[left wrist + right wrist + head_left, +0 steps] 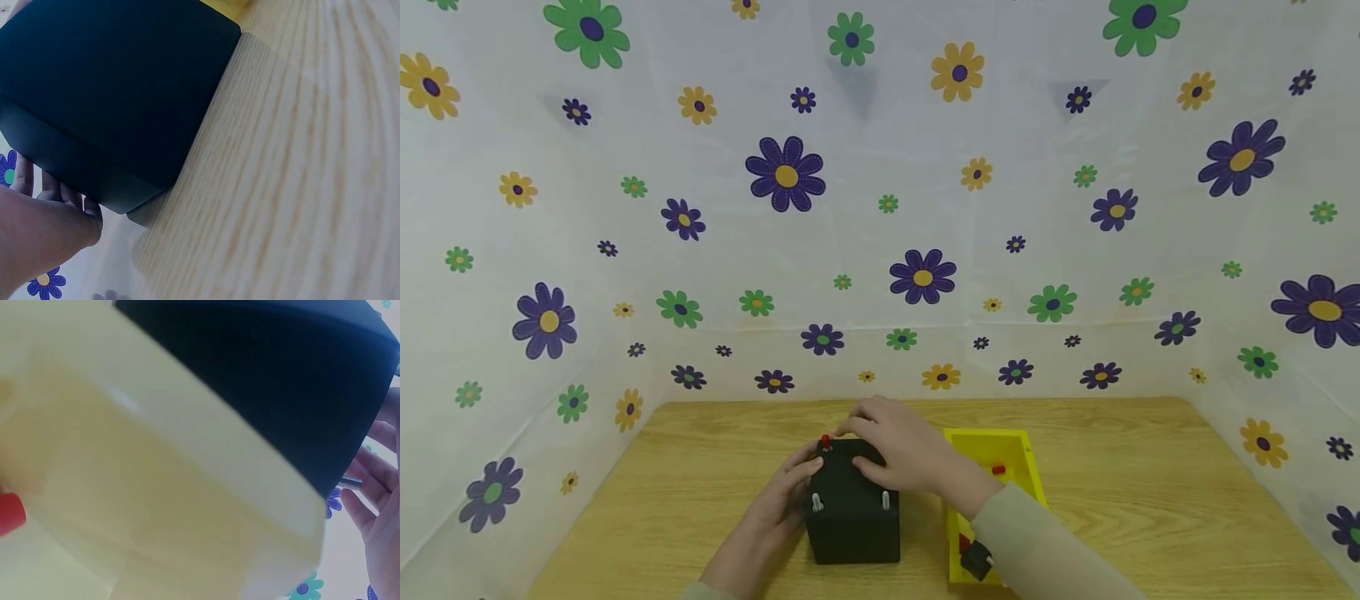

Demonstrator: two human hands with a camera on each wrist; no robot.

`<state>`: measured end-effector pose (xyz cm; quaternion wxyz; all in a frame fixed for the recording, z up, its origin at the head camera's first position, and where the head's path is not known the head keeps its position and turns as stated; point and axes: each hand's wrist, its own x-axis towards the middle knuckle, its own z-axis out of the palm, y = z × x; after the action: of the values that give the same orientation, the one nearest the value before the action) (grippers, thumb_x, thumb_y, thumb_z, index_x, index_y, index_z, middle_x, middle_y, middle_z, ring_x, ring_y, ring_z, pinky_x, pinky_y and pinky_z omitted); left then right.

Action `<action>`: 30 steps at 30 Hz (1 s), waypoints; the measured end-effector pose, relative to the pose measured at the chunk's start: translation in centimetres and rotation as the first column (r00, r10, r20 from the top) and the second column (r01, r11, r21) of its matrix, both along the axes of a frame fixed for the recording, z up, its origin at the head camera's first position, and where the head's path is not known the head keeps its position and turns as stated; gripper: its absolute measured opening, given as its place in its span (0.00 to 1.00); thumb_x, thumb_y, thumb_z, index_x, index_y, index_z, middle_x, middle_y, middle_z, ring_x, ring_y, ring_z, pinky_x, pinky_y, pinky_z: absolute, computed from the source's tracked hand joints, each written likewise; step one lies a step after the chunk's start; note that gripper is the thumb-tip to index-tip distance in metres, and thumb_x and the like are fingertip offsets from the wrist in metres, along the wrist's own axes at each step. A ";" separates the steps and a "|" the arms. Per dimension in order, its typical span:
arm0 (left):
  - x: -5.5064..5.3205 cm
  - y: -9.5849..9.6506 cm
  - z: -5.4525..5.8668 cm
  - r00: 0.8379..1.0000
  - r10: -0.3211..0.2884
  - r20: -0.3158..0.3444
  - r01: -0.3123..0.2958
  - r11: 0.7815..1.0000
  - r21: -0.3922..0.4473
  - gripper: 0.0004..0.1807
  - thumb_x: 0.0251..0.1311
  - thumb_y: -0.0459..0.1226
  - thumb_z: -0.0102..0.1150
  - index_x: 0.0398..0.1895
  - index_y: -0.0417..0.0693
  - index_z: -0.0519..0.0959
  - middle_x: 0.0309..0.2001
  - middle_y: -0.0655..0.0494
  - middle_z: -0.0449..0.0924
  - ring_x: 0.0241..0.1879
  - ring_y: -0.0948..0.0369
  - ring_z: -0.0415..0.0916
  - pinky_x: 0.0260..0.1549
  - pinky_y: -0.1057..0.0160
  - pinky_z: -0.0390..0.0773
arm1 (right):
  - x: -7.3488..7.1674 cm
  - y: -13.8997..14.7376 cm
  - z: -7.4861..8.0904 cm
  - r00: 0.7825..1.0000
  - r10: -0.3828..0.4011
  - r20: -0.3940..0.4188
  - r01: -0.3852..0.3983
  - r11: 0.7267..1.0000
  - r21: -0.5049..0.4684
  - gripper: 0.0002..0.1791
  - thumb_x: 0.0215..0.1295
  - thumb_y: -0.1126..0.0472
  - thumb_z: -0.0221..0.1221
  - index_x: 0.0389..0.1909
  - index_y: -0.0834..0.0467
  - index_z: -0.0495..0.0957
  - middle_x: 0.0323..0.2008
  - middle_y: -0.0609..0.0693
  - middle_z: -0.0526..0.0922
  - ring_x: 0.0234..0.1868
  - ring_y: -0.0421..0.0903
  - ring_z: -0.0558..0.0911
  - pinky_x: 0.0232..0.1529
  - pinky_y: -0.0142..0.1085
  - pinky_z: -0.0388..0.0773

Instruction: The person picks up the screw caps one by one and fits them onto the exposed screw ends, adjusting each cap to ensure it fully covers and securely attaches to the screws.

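Observation:
A black block [853,533] stands on the table, with upright metal bolts [886,500] near its top corners. At the far left corner a red cap [826,440] sits on a bolt. My left hand [775,500] holds the block's left side, thumb at the top edge close to that cap. Over the block's far right part reaches my right hand [898,446], its fingers spread near the red cap and pinching nothing visible. A bare threaded bolt [351,482] shows beside the right hand's fingers in the right wrist view; the head view hides it.
To the right of the block lies a yellow tray [1036,475], partly covered by the right forearm. Inside it are a red piece [997,470] and a small black piece [976,560]. A flower-patterned cloth [850,233] hangs behind and at both sides of the wooden table [1120,500].

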<state>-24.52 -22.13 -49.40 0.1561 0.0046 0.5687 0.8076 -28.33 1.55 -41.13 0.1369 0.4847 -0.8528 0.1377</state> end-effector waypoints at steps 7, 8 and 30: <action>-0.1 0.0 0.1 0.999 -0.020 -0.025 0.021 0.999 0.029 0.14 0.78 0.37 0.47 0.53 0.69 0.78 0.50 0.73 0.85 0.53 0.70 0.81 0.56 0.66 0.80 | 0.1 0.5 0.2 0.999 0.007 -0.053 -0.006 1.000 0.013 0.19 0.72 0.53 0.66 0.61 0.49 0.82 0.54 0.46 0.83 0.55 0.43 0.80 0.62 0.38 0.80; -0.1 0.0 0.1 0.999 -0.031 -0.035 0.032 0.999 0.034 0.15 0.79 0.37 0.46 0.53 0.70 0.78 0.50 0.73 0.85 0.53 0.70 0.82 0.56 0.66 0.80 | 0.1 0.5 0.2 0.998 0.007 -0.060 -0.006 1.000 0.016 0.19 0.72 0.52 0.66 0.61 0.49 0.82 0.54 0.46 0.83 0.55 0.43 0.80 0.62 0.38 0.80; 0.0 0.1 0.3 1.000 -0.015 -0.018 0.016 0.999 0.048 0.15 0.78 0.36 0.47 0.51 0.70 0.79 0.49 0.73 0.86 0.51 0.70 0.83 0.54 0.66 0.81 | 0.2 2.0 0.2 0.992 0.017 -0.128 -0.011 0.999 0.044 0.20 0.70 0.52 0.68 0.61 0.50 0.81 0.55 0.48 0.82 0.55 0.45 0.80 0.62 0.40 0.80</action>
<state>-24.47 -22.08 -49.14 0.1570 0.0199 0.5504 0.8198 -28.15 3.58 -40.93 0.1797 0.5014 -0.8417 0.0887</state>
